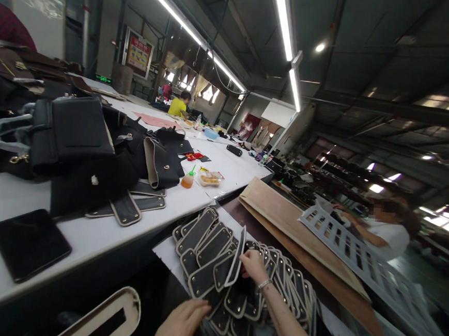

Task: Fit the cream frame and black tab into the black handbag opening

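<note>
My right hand [253, 265], with a bracelet at the wrist, pinches the edge of one black leather tab with a pale border [236, 257] and lifts it upright from a spread of several like tabs [217, 260]. These tabs lie overlapping on a white sheet [165, 251]. My left hand [182, 324] lies at the bottom of the view, fingers curled over the near end of the tab pile; what it grips is hidden.
A long white table [87, 235] on the left carries black handbags [71, 135], more tabs [136, 202], a dark flat pad [30, 243] and a small orange bottle [187, 179]. Brown boards [283, 214] and a slotted grey template [343, 244] lie to the right. Other people work farther off.
</note>
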{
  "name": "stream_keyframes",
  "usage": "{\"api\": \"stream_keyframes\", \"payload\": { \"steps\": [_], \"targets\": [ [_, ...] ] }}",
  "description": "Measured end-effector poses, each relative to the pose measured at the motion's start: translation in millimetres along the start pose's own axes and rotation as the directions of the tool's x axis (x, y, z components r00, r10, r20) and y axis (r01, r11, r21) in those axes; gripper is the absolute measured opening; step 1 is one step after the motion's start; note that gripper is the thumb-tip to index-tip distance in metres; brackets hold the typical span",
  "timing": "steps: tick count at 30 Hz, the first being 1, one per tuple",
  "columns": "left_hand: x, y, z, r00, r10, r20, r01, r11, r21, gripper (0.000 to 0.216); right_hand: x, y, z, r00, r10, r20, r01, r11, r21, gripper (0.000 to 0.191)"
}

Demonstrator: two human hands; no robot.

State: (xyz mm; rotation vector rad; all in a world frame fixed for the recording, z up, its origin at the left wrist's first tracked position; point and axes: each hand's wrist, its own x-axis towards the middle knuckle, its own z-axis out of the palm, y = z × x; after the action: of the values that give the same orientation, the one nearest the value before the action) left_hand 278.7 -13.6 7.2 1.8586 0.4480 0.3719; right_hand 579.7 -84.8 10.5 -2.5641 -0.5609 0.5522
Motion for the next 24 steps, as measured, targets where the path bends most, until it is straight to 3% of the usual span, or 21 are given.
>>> {"api": "stream_keyframes", "payload": {
  "steps": [3,7,10,13,17,21,24],
  "targets": [
    [34.0,11.3,18.9,0.991,0.038,0.129,-0.052,0.993,0.105,0.072,-3.5,3.2,-2.6,0.998,-0.063,-0.019,0.065,0.993,0.099,0.025],
    [55.4,10.0,36.4,0.995,0.006,0.104,-0.018,0.993,0.114,0.081,-17.3,6.0,-16.7,0.977,-0.208,-0.040,0.212,0.949,0.232,0.031],
    [59.8,-4.0,45.1,1.000,-0.027,0.016,0.028,0.996,-0.081,0.083,-36.8,3.2,-31.8,0.948,-0.318,-0.003,0.300,0.891,0.341,0.036],
    [62.0,-11.1,48.0,0.984,-0.153,-0.092,0.111,0.929,-0.352,0.067,-62.1,-5.3,-45.9,0.923,-0.377,0.074,0.310,0.844,0.437,0.039],
    [62.6,1.2,48.1,0.980,-0.170,-0.108,0.072,0.799,-0.597,0.041,-92.8,-15.0,-50.8,0.891,-0.404,0.207,0.237,0.803,0.547,0.041],
    [57.5,18.4,53.6,0.965,-0.261,-0.035,0.115,0.537,-0.836,0.056,-110.5,-11.0,-34.9,0.841,-0.422,0.338,0.024,0.653,0.757,0.033],
    [51.0,26.4,55.4,0.980,-0.197,-0.038,0.039,0.369,-0.929,0.063,-115.4,-5.3,-20.5,0.805,-0.430,0.408,-0.141,0.530,0.836,0.033]
  ]
}}
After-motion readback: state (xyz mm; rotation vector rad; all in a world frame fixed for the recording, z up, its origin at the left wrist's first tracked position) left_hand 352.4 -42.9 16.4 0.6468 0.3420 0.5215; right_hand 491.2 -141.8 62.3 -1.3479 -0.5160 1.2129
